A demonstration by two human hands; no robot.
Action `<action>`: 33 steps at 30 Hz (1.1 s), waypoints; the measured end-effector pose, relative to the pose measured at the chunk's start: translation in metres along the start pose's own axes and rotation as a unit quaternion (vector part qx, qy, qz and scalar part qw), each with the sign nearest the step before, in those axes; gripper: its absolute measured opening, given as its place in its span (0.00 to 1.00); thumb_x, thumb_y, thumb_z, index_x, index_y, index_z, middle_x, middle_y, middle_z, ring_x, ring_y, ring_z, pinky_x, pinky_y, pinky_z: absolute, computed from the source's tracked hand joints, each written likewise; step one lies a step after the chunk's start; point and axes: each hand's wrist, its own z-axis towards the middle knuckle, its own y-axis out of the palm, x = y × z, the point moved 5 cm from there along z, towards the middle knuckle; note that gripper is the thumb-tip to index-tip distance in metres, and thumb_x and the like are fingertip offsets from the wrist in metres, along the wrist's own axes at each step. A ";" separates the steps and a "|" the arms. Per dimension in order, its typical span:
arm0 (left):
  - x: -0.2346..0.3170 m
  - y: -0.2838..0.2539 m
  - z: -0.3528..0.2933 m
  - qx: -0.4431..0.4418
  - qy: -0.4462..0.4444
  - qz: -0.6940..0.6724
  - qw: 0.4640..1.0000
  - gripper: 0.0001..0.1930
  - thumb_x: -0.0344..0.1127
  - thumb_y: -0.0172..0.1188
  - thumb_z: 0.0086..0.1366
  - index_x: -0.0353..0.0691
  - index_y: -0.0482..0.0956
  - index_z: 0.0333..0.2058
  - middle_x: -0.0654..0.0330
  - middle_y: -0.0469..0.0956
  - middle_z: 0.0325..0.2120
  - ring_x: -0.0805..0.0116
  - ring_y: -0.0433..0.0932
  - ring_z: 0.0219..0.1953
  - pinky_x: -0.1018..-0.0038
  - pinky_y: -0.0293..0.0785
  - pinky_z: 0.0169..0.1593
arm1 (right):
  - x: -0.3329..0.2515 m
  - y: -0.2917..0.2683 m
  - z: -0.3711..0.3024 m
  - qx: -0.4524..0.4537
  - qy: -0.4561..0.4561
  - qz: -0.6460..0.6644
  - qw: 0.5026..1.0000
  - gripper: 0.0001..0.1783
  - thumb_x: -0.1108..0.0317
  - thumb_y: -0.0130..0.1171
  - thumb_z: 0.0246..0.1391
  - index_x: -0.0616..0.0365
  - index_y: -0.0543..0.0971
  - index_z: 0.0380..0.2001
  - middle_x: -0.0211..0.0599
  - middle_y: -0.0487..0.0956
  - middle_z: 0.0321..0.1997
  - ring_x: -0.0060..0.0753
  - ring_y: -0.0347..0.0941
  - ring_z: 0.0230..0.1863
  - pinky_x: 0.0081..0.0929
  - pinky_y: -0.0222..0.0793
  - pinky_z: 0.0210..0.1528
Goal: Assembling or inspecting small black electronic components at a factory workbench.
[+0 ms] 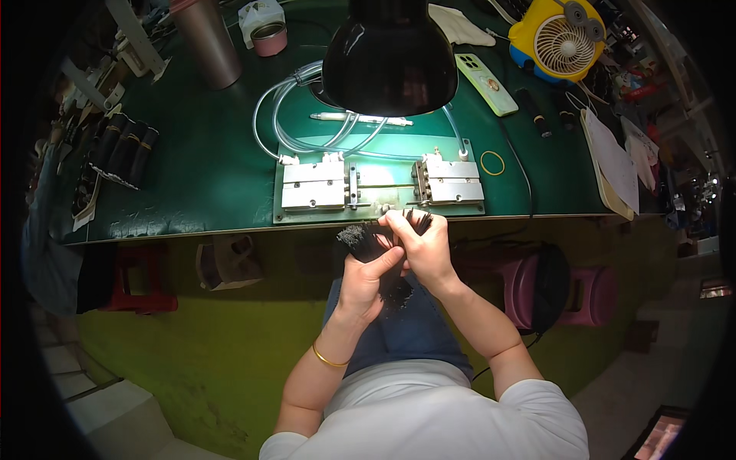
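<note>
Person: is wearing a white, short-sleeved cloth top [441, 414], whose left sleeve [280, 447] and right sleeve [548, 410] are ending above the elbows and whose lower edge is creasing softly over blue cloth trousers [410, 345]. Left forearm [307, 387]: is bearing one thin, round, gold-coloured bangle [330, 362]. Left hand [362, 282], right hand [431, 251]: are showing bare.

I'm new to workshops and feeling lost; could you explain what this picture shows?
This single picture comes from a wide fisheye camera on a person's head, looking down; the lens bends straight edges. No robot is here, only two bare hands. The left hand grips a bundle of thin black strands; the right hand pinches more dark strands beside it. On the green worktable, clear tubes run to two silvery metal blocks, with a black lamp head above. Farther back are a phone, a yellow-and-blue fan and a tumbler.
</note>
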 end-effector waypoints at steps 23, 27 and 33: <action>0.003 0.008 -0.007 -0.001 0.006 -0.010 1.000 0.05 0.24 0.55 0.54 0.38 0.68 0.27 0.62 0.71 0.24 0.72 0.72 0.24 0.78 0.69 0.29 | -0.007 0.002 -0.007 -0.016 -0.027 -0.001 1.000 0.12 0.65 0.53 0.50 0.64 0.77 0.21 0.26 0.70 0.12 0.13 0.60 0.08 0.13 0.52 0.06; 0.001 0.004 -0.005 0.012 0.018 -0.002 1.000 0.04 0.25 0.55 0.55 0.38 0.68 0.27 0.62 0.72 0.24 0.72 0.72 0.24 0.78 0.70 0.29 | -0.004 0.001 -0.004 -0.016 -0.015 -0.003 1.000 0.12 0.65 0.52 0.50 0.65 0.77 0.23 0.27 0.70 0.13 0.13 0.60 0.08 0.13 0.52 0.06; 0.002 0.006 -0.003 0.016 0.021 0.001 1.000 0.05 0.25 0.55 0.55 0.38 0.68 0.27 0.62 0.72 0.23 0.72 0.72 0.24 0.79 0.70 0.29 | -0.001 0.000 0.001 -0.020 0.003 -0.002 1.000 0.11 0.67 0.52 0.50 0.65 0.77 0.23 0.27 0.69 0.11 0.12 0.58 0.07 0.12 0.51 0.07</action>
